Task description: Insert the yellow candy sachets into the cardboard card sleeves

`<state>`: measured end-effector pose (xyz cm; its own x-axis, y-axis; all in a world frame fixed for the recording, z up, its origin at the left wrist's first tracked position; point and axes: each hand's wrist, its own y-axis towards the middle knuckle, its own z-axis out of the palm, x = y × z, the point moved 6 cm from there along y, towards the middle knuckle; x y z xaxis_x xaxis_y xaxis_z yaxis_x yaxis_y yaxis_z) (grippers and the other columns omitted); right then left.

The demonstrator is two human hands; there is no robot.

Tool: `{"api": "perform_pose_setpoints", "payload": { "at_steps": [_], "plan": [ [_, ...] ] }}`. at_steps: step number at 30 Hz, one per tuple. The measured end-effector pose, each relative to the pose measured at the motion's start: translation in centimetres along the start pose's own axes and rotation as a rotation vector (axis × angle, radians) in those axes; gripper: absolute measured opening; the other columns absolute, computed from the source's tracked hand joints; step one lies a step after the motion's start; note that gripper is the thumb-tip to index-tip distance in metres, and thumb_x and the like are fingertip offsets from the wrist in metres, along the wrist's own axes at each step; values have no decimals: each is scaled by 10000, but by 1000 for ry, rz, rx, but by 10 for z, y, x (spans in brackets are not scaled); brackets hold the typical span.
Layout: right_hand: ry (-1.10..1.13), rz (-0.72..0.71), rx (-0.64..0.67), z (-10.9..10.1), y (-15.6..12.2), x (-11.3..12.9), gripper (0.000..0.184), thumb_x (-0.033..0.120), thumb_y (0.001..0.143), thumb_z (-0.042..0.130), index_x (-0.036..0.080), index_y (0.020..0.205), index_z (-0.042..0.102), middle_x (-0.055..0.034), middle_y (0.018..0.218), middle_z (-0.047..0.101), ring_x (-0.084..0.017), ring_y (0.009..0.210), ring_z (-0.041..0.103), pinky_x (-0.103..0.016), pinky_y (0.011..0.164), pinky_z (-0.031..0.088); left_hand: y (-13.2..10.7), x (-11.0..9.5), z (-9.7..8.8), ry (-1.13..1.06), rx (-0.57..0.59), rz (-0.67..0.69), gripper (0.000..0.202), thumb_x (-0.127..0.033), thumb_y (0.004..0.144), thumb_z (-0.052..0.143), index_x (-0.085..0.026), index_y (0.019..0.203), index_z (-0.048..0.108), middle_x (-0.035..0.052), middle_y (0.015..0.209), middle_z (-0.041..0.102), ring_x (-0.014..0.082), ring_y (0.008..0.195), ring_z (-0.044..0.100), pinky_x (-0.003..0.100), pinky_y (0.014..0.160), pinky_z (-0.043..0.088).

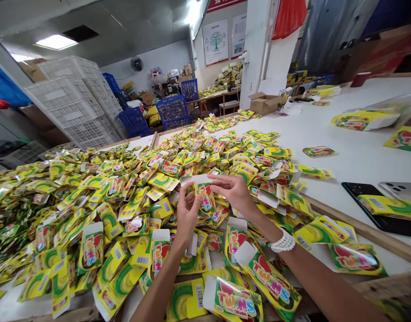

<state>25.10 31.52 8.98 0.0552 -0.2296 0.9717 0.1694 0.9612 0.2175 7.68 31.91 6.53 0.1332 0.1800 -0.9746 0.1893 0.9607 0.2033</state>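
Between my two hands a small yellow and green candy box (205, 199) printed "TWINS" is held upright, its white end flap raised at the top. My left hand (186, 212) pinches the box's left side with thumb and fingers. From the right, my right hand (235, 193) has its fingertips on the top edge by the flap; a white bead bracelet (282, 242) is on that wrist. A large pile of similar boxes (108, 188) spreads beneath and around both hands. Nearer me lies a box with its white flap open (271, 281).
Two phones (353, 194) lie at the right, with a box across them. Wooden strips (366, 230) border the work surface. Green wrapped packets (10, 232) are heaped at far left. White crates (67, 98), blue crates (173, 109) and an open carton (264, 103) stand farther back.
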Motion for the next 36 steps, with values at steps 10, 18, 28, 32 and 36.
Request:
{"api": "perform_pose_setpoints", "payload": {
  "at_steps": [10, 18, 28, 32, 36],
  "plan": [
    [-215, -181, 15, 6, -3, 6, 258, 297, 827, 719, 207, 1013, 875, -85, 1005, 855, -272, 870, 824, -363, 801, 665, -2, 8, 3, -152, 44, -139, 743, -503, 841, 827, -334, 1474, 475, 59, 1249, 717, 208, 924, 745, 274, 656, 664],
    [-306, -225, 38, 6, -3, 6, 183, 220, 831, 691, 205, 885, 865, -75, 923, 854, -261, 826, 815, -348, 767, 649, 0, 6, 3, -143, 96, -65, 567, -423, 847, 810, -291, 1333, 550, 39, 1167, 761, 225, 1014, 741, 323, 852, 613],
    [-317, -211, 59, 9, -4, 6, 237, 219, 819, 680, 194, 961, 868, -95, 979, 852, -266, 867, 811, -368, 814, 644, 0, 2, 3, 129, 107, 143, 291, -355, 978, 633, -244, 1247, 630, 66, 1228, 720, 237, 1125, 672, 355, 985, 520],
    [-134, -133, -2, 4, -1, 8, 428, 365, 818, 736, 202, 1205, 820, -53, 969, 839, -232, 837, 790, -328, 760, 628, 0, 2, 2, 159, 100, 153, 318, -384, 989, 627, -253, 1277, 599, 70, 1238, 708, 230, 1093, 668, 348, 956, 520],
    [43, 84, -48, -2, 1, 0, 367, 516, 795, 772, 175, 906, 850, -61, 816, 808, -214, 733, 740, -310, 703, 600, -4, 4, 9, 113, 198, 117, 374, -399, 999, 629, -265, 1330, 518, 73, 1194, 720, 216, 1017, 699, 341, 907, 541]
  ]
}}
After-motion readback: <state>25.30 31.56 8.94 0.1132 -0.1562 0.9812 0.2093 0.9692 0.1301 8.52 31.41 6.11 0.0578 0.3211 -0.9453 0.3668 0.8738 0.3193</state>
